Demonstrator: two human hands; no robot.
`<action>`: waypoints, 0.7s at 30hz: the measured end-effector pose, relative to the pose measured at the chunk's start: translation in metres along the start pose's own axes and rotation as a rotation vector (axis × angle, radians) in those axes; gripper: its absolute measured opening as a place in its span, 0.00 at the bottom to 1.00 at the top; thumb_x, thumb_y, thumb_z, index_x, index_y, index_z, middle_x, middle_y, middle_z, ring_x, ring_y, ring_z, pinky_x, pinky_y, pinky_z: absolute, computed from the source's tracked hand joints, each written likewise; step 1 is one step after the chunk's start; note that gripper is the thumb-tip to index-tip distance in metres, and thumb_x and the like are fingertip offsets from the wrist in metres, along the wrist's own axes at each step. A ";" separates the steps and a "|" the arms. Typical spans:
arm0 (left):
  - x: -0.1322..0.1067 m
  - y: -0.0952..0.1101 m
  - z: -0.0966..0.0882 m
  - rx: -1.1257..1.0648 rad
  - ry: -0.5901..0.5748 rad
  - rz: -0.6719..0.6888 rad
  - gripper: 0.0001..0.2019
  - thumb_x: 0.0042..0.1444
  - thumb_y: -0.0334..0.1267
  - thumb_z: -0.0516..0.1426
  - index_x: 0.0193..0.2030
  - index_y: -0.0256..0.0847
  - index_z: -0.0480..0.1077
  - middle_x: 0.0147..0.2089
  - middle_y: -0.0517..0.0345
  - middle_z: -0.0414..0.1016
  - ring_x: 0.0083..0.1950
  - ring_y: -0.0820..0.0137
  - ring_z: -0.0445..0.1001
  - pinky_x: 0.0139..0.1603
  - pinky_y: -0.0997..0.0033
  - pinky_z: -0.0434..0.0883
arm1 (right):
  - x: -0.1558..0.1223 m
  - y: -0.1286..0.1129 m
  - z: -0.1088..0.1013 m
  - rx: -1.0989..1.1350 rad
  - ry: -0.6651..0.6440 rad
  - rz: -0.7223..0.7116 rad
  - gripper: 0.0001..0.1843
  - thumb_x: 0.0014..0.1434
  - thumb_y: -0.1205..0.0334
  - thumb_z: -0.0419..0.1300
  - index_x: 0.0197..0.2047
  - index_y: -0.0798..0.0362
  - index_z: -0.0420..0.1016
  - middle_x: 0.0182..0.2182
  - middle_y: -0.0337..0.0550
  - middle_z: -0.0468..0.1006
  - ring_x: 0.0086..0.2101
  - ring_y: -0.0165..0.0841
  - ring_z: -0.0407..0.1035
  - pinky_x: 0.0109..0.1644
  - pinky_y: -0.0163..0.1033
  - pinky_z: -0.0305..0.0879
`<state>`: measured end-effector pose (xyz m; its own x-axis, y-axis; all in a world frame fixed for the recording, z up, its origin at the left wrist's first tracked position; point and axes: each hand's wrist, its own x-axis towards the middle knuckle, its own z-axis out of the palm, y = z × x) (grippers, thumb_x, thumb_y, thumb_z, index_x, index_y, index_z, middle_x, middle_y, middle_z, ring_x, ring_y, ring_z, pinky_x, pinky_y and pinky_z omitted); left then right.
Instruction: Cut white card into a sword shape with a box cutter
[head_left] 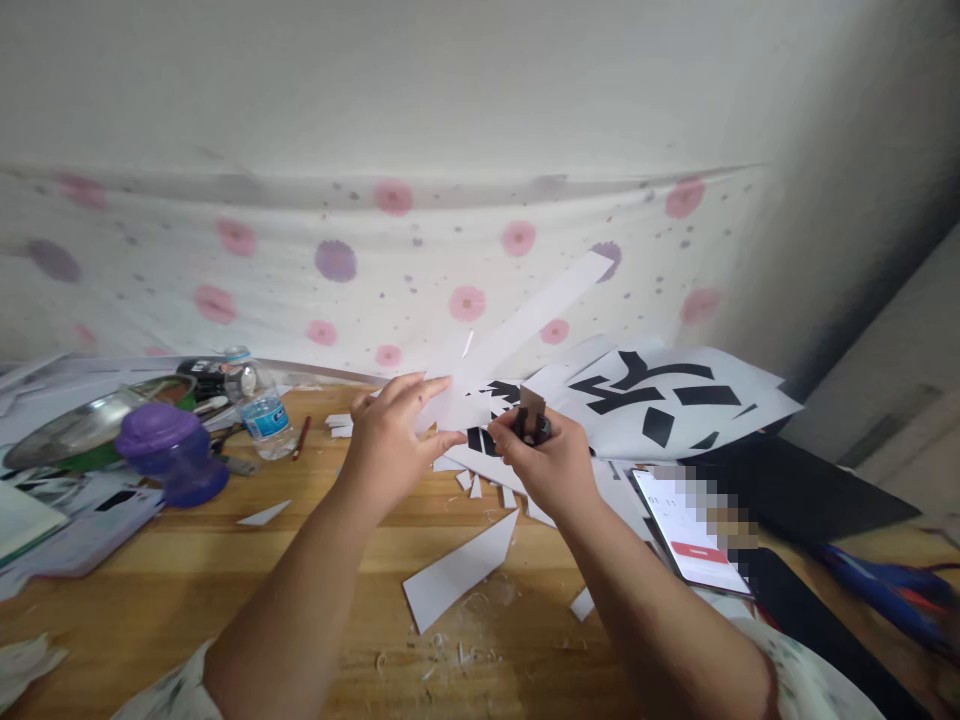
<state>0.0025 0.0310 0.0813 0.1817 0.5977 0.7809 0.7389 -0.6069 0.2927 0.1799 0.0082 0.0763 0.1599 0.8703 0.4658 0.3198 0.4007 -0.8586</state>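
My left hand (pixel 390 435) pinches a white paper sheet (pixel 525 320) with black printed shapes, held up over the wooden table (pixel 225 570); a long white strip of it points up to the right. Close beside it, my right hand (pixel 547 460) is closed round the dark handles of small scissors (pixel 534 420), whose blades meet the paper between the two hands. Paper offcuts (pixel 457 575) lie on the table just below and in front of my hands.
A white sheet with large black shapes (pixel 660 395) lies at the right, a phone (pixel 694 530) with a lit screen below it. At the left stand a water bottle (pixel 259 405), a purple lidded cup (pixel 169 450) and a metal bowl (pixel 75 425). A flowered cloth (pixel 337 260) hangs behind.
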 end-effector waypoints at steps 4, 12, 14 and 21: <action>0.001 0.001 -0.004 -0.027 -0.015 0.003 0.23 0.46 0.35 0.69 0.51 0.48 0.72 0.54 0.51 0.77 0.57 0.57 0.74 0.56 0.50 0.69 | 0.002 -0.003 -0.005 0.024 0.098 -0.008 0.06 0.46 0.61 0.60 0.22 0.52 0.71 0.16 0.33 0.68 0.19 0.27 0.61 0.26 0.36 0.59; 0.000 0.004 -0.008 -0.035 -0.049 0.085 0.27 0.43 0.34 0.70 0.52 0.47 0.73 0.55 0.49 0.76 0.56 0.55 0.74 0.55 0.49 0.70 | 0.008 -0.004 -0.012 0.157 0.016 0.024 0.11 0.46 0.57 0.64 0.34 0.53 0.81 0.16 0.34 0.70 0.19 0.27 0.63 0.25 0.36 0.60; -0.001 0.004 -0.009 -0.041 -0.059 0.106 0.27 0.42 0.34 0.71 0.52 0.46 0.73 0.56 0.49 0.76 0.56 0.55 0.74 0.54 0.50 0.70 | 0.007 -0.005 -0.013 0.136 -0.010 -0.002 0.10 0.47 0.59 0.63 0.32 0.53 0.81 0.15 0.33 0.70 0.19 0.27 0.63 0.25 0.36 0.60; 0.000 0.004 -0.010 -0.071 -0.124 0.074 0.27 0.42 0.35 0.71 0.52 0.47 0.74 0.56 0.51 0.76 0.56 0.55 0.74 0.56 0.49 0.69 | 0.006 -0.005 -0.016 0.047 -0.034 -0.077 0.07 0.46 0.61 0.61 0.28 0.53 0.80 0.15 0.34 0.70 0.19 0.27 0.62 0.25 0.36 0.60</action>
<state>-0.0012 0.0238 0.0878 0.3155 0.6075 0.7289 0.6736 -0.6845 0.2789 0.1944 0.0068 0.0868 0.1041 0.8454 0.5238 0.2861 0.4790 -0.8299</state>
